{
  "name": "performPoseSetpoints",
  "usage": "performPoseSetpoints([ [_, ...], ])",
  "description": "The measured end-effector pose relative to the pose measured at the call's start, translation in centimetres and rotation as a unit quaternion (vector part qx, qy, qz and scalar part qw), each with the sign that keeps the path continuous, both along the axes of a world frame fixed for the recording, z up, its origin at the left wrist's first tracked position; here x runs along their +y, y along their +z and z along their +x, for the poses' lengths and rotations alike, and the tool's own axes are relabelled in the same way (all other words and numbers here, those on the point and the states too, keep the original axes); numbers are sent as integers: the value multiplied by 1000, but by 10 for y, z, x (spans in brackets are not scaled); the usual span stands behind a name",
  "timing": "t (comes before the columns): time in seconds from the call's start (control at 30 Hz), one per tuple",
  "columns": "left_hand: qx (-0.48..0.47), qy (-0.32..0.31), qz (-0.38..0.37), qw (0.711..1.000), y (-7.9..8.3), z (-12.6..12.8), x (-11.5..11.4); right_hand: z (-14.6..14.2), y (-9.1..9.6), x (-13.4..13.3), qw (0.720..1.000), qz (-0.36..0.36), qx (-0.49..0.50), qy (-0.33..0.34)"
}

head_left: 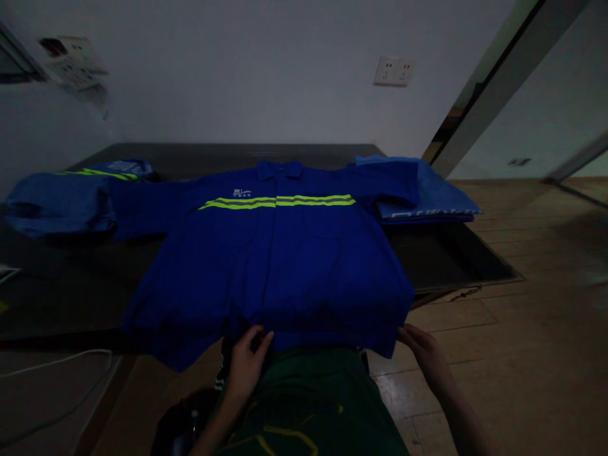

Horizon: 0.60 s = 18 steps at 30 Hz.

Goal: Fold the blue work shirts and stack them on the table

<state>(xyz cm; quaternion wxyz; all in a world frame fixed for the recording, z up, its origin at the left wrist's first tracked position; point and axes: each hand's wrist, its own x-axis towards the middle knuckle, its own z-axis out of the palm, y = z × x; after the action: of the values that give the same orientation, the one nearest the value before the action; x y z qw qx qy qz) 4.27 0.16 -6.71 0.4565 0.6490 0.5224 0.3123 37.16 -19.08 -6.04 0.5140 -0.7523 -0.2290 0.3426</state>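
A blue work shirt [280, 259] with two yellow-green reflective stripes across the chest lies spread front-up on a dark table [441, 253], collar toward the wall. Its hem hangs over the near edge. My left hand [247, 361] pinches the hem near the middle, fingers curled on the cloth. My right hand [422, 351] grips the hem's right corner, fingers partly tucked under the fabric.
A crumpled blue garment with reflective stripes [61, 196] lies at the table's left. A folded blue stack [427, 196] sits at the back right. A wall socket [394, 71] is above. A white cable [57, 364] runs at lower left. Wooden floor [522, 354] lies to the right.
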Motion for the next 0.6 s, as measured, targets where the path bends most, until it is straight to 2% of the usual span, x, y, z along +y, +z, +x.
performPoseSetpoints([
  [0.07,-4,-9,4,1000,1,-2,0,2,-13,0,1000,4,-8,-28],
  [0.13,-16,-16,3,1000,1,-12,-3,1,-17,-2,997,19,-32,-60],
  [0.23,-19,-11,-7,1000,-3,-47,-10,-7,-3,-5,984,10,-129,-121],
  [0.3,1,62,-4,998,-7,-80,-12,-17,16,-3,962,3,-213,-170],
  [0.33,10,126,7,992,-10,-96,-10,-24,26,0,950,10,-252,-185],
  [0.4,16,269,47,962,-14,-125,-2,-40,48,14,925,55,-322,-192],
  [0.47,-3,351,86,932,-18,-143,13,-57,68,41,906,123,-378,-148],
  [0.53,-36,357,93,929,-19,-149,29,-74,86,80,887,186,-421,-42],
  [0.6,-52,331,83,938,-19,-147,38,-89,99,128,860,207,-455,102],
])
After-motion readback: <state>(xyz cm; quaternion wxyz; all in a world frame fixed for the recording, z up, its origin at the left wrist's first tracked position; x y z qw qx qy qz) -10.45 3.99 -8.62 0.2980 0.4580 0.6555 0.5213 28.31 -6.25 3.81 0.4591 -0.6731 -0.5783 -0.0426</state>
